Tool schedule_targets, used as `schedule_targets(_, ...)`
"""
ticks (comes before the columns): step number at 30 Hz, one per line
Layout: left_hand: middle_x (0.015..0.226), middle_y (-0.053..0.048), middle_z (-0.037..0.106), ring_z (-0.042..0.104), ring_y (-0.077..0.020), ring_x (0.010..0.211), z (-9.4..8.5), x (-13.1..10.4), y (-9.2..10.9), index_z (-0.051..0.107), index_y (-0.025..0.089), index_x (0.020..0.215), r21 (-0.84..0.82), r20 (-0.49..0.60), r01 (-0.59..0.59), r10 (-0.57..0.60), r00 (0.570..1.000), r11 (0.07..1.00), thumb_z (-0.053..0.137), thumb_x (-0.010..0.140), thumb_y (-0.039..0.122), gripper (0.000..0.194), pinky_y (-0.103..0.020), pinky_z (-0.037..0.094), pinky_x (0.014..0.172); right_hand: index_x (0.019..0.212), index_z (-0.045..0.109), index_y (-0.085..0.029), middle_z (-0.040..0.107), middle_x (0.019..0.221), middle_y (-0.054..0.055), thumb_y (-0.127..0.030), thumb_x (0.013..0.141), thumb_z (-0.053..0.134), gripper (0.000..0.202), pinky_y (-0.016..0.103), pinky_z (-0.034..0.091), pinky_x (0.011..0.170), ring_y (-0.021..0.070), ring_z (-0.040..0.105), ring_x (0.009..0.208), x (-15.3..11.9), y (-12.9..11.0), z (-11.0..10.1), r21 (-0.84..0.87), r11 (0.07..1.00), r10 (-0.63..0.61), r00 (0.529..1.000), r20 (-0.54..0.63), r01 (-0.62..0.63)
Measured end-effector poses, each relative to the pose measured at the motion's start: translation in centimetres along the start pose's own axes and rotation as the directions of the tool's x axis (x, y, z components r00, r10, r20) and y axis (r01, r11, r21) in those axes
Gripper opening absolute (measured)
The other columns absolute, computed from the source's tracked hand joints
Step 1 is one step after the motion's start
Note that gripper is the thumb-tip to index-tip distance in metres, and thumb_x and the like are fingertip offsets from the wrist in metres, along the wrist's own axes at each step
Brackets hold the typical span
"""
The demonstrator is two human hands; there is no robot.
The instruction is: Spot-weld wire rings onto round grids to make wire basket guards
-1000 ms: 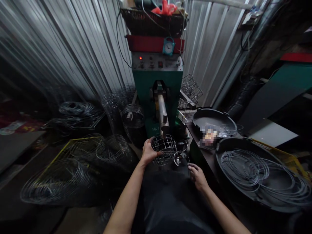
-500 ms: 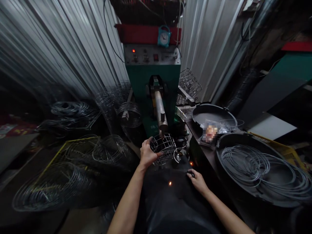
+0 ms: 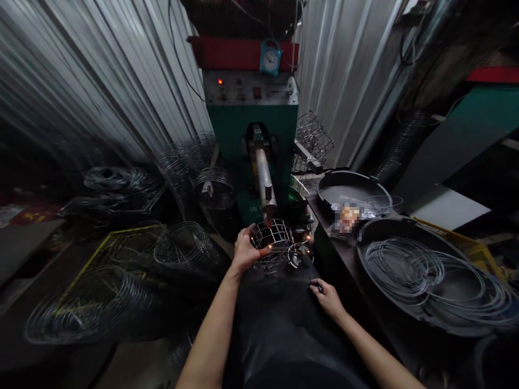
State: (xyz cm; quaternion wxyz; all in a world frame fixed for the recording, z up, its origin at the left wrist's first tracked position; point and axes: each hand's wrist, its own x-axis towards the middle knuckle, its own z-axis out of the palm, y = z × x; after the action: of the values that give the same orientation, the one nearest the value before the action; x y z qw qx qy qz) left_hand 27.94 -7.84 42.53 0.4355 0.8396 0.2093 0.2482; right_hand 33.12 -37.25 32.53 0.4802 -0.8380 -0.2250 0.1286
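My left hand grips the left side of a round wire basket, thumb over its near side. Right above the basket is the tip of the welding machine's metal arm, and small orange sparks glow around the wires. My right hand is closed, lower and to the right, around a small dark thing that I cannot make out. Between the hands, beside the basket, sits a small metal ring. A dark apron covers my lap.
Behind the arm stands the green welding machine with a lit red lamp and a blue clock. Wire hoops are stacked at left. On the right, a large black pan holds wire rings, with a smaller pan behind it.
Sparks that were down by the apron and right hand are gone, and new ones glow at the basket. Both hands keep nearly the same places; the view has shifted slightly.
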Motion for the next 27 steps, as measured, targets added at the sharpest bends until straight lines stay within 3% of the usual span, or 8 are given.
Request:
schedule_targets(3,0.130,-0.011,0.044,0.042,-0.0292,0.122,-0.7,-1.2,-1.1,0.036,0.021,0.134,-0.145,0.008,0.027,-0.026,1.000,0.989,0.082,0.050,0.043,0.098,-0.044,0.033,0.104,0.083,0.066,-0.018,0.070,0.081,0.010,-0.043,0.077,0.050,0.030,0.035,0.052,0.073,0.0236,0.065,0.078,-1.0,0.3,-0.4,-0.034,0.996,-0.083,0.996,-0.031,0.082)
schedule_targets(6,0.141,-0.013,0.035,0.034,-0.0281,0.130,-0.9,-3.6,-3.2,0.026,0.023,0.138,-0.373,-0.024,0.120,-0.138,0.990,0.920,0.074,0.063,0.045,0.092,-0.044,0.029,0.107,0.086,0.066,-0.018,0.070,0.086,0.012,-0.042,0.079,0.050,0.030,0.037,0.053,0.076,0.0249,0.066,0.082,-1.6,0.8,-0.6,-0.058,0.989,-0.141,0.989,-0.048,0.138)
schedule_targets(10,0.143,-0.016,0.032,0.028,-0.0280,0.134,0.9,-5.9,-5.5,0.026,0.020,0.136,-0.474,-0.028,0.175,-0.213,0.977,0.863,0.077,0.059,0.043,0.095,-0.044,0.022,0.110,0.088,0.066,-0.018,0.070,0.086,0.011,-0.040,0.081,0.049,0.028,0.037,0.053,0.077,0.0244,0.066,0.082,-1.3,0.9,-0.5,-0.067,0.985,-0.160,0.987,-0.023,0.158)
schedule_targets(14,0.140,-0.017,0.036,0.030,-0.0284,0.133,2.8,-5.5,-6.4,0.030,0.021,0.133,-0.551,-0.050,0.178,-0.245,0.968,0.815,0.080,0.053,0.041,0.096,-0.045,0.025,0.109,0.088,0.066,-0.019,0.069,0.087,0.011,-0.038,0.081,0.049,0.026,0.037,0.052,0.078,0.0239,0.066,0.083,-0.8,0.7,0.0,-0.070,0.984,-0.163,0.987,-0.009,0.162)
schedule_targets(18,0.136,-0.015,0.041,0.038,-0.0281,0.128,2.8,-5.0,-6.7,0.034,0.023,0.129,-0.627,-0.058,0.138,-0.222,0.973,0.766,0.081,0.051,0.042,0.093,-0.042,0.036,0.103,0.084,0.065,-0.018,0.069,0.085,0.010,-0.038,0.079,0.050,0.026,0.036,0.051,0.077,0.0233,0.065,0.081,-0.8,0.3,0.2,-0.051,0.992,-0.120,0.993,-0.017,0.119)
schedule_targets(21,0.131,-0.014,0.044,0.047,-0.0281,0.121,1.6,-5.3,-6.1,0.036,0.022,0.127,-0.571,-0.068,0.101,-0.170,0.983,0.815,0.081,0.049,0.042,0.093,-0.041,0.042,0.097,0.081,0.065,-0.017,0.069,0.080,0.008,-0.038,0.077,0.051,0.026,0.034,0.050,0.074,0.0219,0.064,0.078,-0.3,-1.7,-0.7,0.007,1.000,0.012,1.000,0.015,-0.012)
schedule_targets(23,0.126,-0.013,0.047,0.051,-0.0279,0.115,0.7,-5.8,-5.1,0.037,0.021,0.126,-0.469,-0.055,0.070,-0.109,0.993,0.880,0.082,0.048,0.041,0.092,-0.042,0.043,0.096,0.083,0.066,-0.016,0.069,0.081,0.007,-0.037,0.075,0.054,0.025,0.033,0.049,0.075,0.0208,0.063,0.079,0.4,-4.3,-1.6,0.058,0.996,0.068,0.995,0.067,-0.072)
schedule_targets(27,0.122,-0.013,0.045,0.047,-0.0304,0.115,-0.5,-6.9,-1.4,0.042,0.017,0.125,-0.060,-0.002,-0.059,0.059,0.998,0.996,0.081,0.045,0.033,0.091,-0.046,0.039,0.098,0.093,0.064,-0.017,0.066,0.083,0.003,-0.026,0.069,0.063,0.026,0.027,0.045,0.071,0.0174,0.060,0.080,2.3,-11.3,-2.4,0.051,0.999,-0.027,0.960,0.278,0.013)
